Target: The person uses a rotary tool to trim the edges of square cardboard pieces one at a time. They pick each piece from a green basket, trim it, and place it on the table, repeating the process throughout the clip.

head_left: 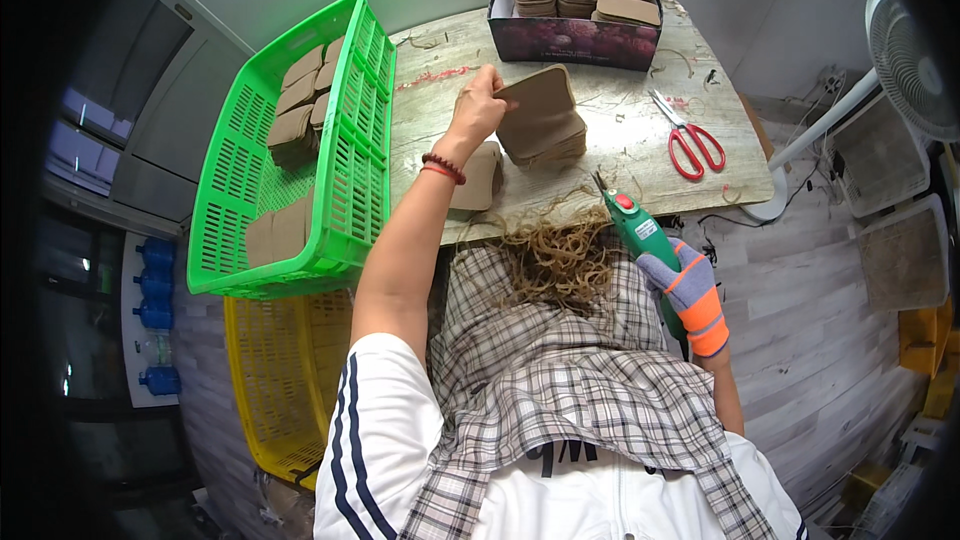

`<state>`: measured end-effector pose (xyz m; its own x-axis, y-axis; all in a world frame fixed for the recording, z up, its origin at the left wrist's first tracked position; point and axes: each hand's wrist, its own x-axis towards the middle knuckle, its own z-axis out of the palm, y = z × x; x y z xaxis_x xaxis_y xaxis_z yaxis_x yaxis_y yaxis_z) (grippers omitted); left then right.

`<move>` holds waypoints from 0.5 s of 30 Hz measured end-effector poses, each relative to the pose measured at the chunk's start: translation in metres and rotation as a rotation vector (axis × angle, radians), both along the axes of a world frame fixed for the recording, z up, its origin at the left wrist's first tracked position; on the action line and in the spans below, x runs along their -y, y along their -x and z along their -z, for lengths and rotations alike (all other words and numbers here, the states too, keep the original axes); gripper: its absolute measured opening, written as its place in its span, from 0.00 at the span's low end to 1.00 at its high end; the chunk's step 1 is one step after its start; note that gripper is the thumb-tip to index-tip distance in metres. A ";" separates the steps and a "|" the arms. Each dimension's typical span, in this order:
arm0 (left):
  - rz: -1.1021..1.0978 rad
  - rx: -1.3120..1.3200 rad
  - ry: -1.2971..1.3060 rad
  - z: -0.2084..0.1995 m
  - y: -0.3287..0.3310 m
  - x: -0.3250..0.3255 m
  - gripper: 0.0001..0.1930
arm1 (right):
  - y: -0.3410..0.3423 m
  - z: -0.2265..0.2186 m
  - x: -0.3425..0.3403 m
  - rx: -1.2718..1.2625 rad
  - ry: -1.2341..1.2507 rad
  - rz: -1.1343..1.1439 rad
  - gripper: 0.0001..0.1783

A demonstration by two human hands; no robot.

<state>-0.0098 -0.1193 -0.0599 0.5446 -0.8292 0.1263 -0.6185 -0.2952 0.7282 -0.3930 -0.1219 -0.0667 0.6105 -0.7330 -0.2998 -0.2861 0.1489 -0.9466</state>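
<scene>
The left hand pinches a tilted pad by its edge atop a stack on the table, seemingly the best hold for something light and pliable, while the right hand clasps a tool.

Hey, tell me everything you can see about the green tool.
The green tool is a slim handheld device with a smooth body that looks like plastic, a red button near the front and a pale label behind it. Its narrow, dark tip looks metallic; its details are too small to tell. The right hand, in a grey and orange glove, grips it. It slants forward and left, its tip over the near edge of the table.
</scene>
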 end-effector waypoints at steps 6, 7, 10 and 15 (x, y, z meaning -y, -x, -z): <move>-0.050 -0.972 0.777 -0.001 0.072 -0.030 0.13 | -0.003 -0.008 -0.005 0.048 0.008 0.053 0.18; -0.047 -1.144 0.843 -0.008 0.092 -0.035 0.14 | -0.003 -0.006 -0.005 0.058 0.039 0.059 0.18; -0.052 -1.460 0.958 -0.002 0.127 -0.039 0.19 | -0.007 -0.017 -0.009 0.076 0.075 0.075 0.13; -0.125 -1.646 1.045 0.008 0.159 -0.035 0.20 | -0.007 -0.025 -0.012 0.090 0.058 0.085 0.17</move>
